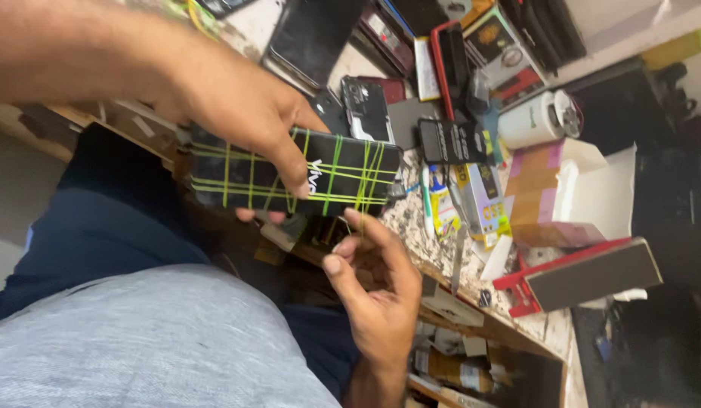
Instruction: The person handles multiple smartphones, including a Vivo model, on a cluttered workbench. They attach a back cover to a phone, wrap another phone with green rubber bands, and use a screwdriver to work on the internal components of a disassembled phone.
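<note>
**Phone wrapped in green rubber bands, held over the bench edge**

Black slab-shaped phone [294,177] bound with thin green rubber bands [350,181] crossing its back lengthwise and crosswise — it sits in mid-air just above the near edge of the speckled stone worktop [433,253], lying roughly level. The left hand [237,106] comes in from the upper left and clasps it from above, thumb pressed on the back and fingertips curled under the lower edge. The right hand [377,291] rises from below, fingers half curled; its forefinger touches the phone's lower right corner where the bands bunch, and whether it pinches a band cannot be told.

Beyond the phone the worktop is crowded: other dark phones [365,106] lying face down, a yellow-and-white small packet [443,208], a white cylindrical roll [535,119], a brown cardboard box with pink tape [547,185] and a red-edged flat box [585,276]. Below lie the person's dark blue trousers [109,227] and grey shirt [139,347].
</note>
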Available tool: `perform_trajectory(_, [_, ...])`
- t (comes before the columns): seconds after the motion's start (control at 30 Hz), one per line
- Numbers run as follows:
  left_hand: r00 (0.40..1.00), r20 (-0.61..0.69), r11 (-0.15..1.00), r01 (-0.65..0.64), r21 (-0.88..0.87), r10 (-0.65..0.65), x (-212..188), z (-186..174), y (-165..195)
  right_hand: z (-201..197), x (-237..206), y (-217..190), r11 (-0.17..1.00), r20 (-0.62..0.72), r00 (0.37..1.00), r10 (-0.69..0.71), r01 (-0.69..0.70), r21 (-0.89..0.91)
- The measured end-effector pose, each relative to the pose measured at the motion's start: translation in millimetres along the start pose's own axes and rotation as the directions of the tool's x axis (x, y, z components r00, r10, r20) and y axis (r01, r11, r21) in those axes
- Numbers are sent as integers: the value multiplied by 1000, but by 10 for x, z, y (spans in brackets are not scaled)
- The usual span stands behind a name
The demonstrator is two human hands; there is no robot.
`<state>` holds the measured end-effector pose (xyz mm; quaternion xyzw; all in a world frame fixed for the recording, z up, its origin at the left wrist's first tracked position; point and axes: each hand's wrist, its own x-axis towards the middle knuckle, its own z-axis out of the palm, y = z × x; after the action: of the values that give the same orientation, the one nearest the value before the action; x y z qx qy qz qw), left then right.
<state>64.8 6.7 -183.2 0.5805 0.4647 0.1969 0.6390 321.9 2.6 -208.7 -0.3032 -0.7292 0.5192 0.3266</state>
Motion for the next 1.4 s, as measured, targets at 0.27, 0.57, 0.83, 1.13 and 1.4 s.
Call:
perform_trajectory(0.27, [998,-65,998,28,59,-24,13,-32,-32,168,-82,13,931,74,995,-73,95,-352])
perform_trajectory(0.57, [993,11,938,114,-326,-117,-97,44,-154,404,-193,315,977,-102,977,-189,197,74])
perform_trajectory(0.83, [1000,16,927,23,-374,-18,-146,35,-298,327,-117,520,834,-106,863,-494,436,-338])
perform_trajectory(1.13, [999,-35,904,1,-428,-18,-199,79,-135,416,-38,619,923,-262,893,-366,384,19])
perform_trajectory(1.4, [991,-128,955,-15,-295,-24,-234,22,-130,115,260,467,862,-151,982,-116,176,476])
